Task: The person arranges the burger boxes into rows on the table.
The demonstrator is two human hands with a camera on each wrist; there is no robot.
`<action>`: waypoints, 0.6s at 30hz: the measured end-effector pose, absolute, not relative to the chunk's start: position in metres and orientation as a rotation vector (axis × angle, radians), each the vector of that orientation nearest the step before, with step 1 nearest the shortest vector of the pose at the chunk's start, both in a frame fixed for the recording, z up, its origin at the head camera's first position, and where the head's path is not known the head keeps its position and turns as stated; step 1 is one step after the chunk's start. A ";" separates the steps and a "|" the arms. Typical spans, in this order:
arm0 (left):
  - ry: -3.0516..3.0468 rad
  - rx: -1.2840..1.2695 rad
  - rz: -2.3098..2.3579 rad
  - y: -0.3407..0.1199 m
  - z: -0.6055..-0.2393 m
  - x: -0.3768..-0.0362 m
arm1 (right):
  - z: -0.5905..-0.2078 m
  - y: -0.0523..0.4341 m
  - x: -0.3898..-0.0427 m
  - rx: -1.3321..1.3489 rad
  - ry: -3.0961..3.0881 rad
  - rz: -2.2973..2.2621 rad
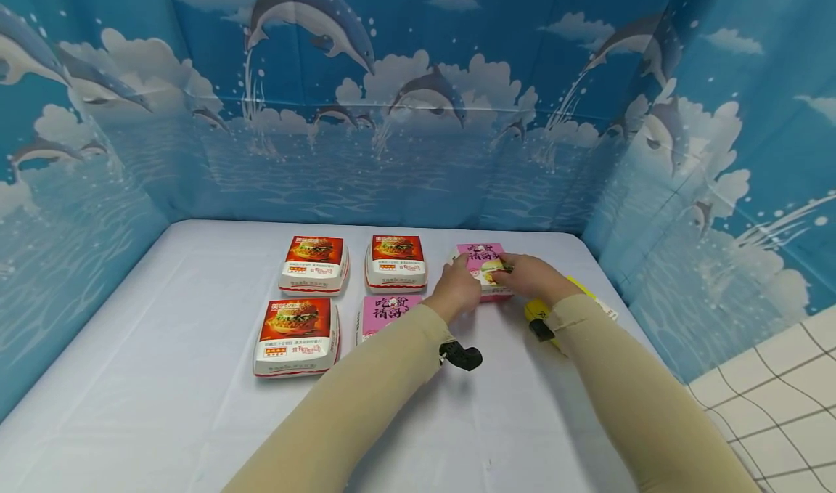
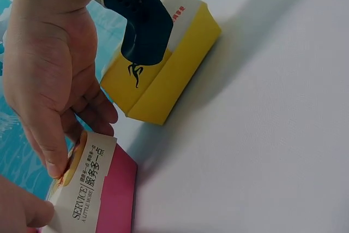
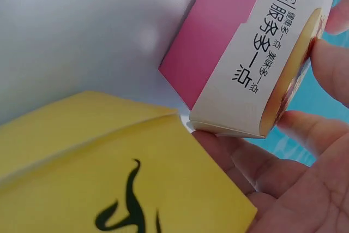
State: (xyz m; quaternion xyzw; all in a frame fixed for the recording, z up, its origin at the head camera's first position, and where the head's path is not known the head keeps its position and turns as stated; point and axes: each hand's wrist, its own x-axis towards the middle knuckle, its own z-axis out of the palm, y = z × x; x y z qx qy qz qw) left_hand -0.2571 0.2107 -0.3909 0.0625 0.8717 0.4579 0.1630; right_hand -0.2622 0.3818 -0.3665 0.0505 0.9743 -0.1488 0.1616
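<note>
My hands cover the near part of the far pink box [image 1: 482, 255], so I can't see its front edge. My left forearm [image 1: 366, 398] hides part of the near pink box [image 1: 387, 310]. My right wrist hides most of the yellow box [image 1: 575, 286]. The print on every lid is too small to read.

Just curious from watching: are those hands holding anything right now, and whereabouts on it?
Yes. Both hands, left and right, hold the pink burger box at the back right, fingers on its near edge and sides.
</note>
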 end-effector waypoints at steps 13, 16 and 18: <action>2.536 0.212 1.230 0.210 -0.389 -0.260 | -0.367 0.378 -0.258 0.198 2.784 -0.440; 2.525 0.213 1.238 0.209 -0.388 -0.260 | -0.368 0.377 -0.258 0.205 2.794 -0.427; 2.509 0.209 1.247 0.208 -0.387 -0.261 | -0.369 0.377 -0.258 0.204 2.800 -0.425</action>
